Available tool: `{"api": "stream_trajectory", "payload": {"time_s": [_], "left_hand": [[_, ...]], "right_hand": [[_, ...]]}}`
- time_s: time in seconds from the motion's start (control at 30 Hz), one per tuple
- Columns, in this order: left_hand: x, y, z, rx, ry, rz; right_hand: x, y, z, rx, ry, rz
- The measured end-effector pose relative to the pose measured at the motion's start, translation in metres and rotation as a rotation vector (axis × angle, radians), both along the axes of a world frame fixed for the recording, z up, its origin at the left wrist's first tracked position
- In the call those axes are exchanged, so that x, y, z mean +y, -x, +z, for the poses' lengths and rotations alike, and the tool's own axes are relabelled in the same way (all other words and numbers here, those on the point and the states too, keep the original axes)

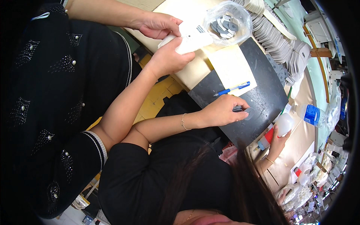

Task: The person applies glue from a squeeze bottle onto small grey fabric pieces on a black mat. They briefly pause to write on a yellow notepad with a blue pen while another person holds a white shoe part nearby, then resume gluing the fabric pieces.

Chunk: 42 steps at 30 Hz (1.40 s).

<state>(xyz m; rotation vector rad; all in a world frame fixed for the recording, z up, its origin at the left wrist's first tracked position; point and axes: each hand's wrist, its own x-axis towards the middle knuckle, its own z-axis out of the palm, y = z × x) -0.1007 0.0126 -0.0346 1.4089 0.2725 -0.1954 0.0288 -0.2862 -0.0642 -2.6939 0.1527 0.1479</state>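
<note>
- Head view, as I see it at a remove from the bench: the wearer's left hand reaches in over a dark board, thumb and fingers curled about a few small grey pieces
- At those fingertips, a rounded grey disc; I cannot tell whether it is pinched or lies on the board
- The wearer's right hand grasps a squeeze bottle, whitish with a red band, tilted so that its nozzle end points toward the lower left, beside the board's right edge
- Beyond the left hand, a blue pen rests across the lower part of a pale yellow sheet, itself partly on the board
- Above the sheet, a clear plastic bag holds more grey and whitish pieces
- Upper right, I note long rows of stacked pale strips; to the right of the squeeze bottle, a clear drink bottle with a blue label lies on its side
- At left, a co-worker in beaded black knitwear holds a white packet in both hands, near the bag
</note>
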Motion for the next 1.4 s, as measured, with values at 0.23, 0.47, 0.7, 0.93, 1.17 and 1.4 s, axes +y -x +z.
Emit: {"api": "stream_trajectory", "payload": {"time_s": [0.23,0.47,0.7,0.93,1.17,1.4], "left_hand": [[-0.002,0.004,-0.007,-0.102,-0.181,-0.125],[-0.012,0.004,-0.015,-0.128,-0.237,-0.32],[-0.015,0.004,-0.022,-0.153,-0.225,-0.254],[-0.015,0.004,-0.015,-0.05,-0.18,-0.319],[-0.016,0.004,-0.014,-0.112,-0.252,-0.322],[-0.015,0.005,-0.007,-0.107,-0.295,-0.309]], "right_hand": [[-0.018,-0.007,-0.012,-0.025,0.008,0.042],[-0.014,0.001,-0.003,-0.027,-0.087,0.0],[-0.014,0.002,0.006,0.045,-0.118,-0.008],[-0.013,0.002,0.007,-0.241,0.188,0.08],[0.018,0.01,0.028,-0.359,0.169,0.12],[0.045,0.015,0.024,-0.389,0.065,0.215]]}}
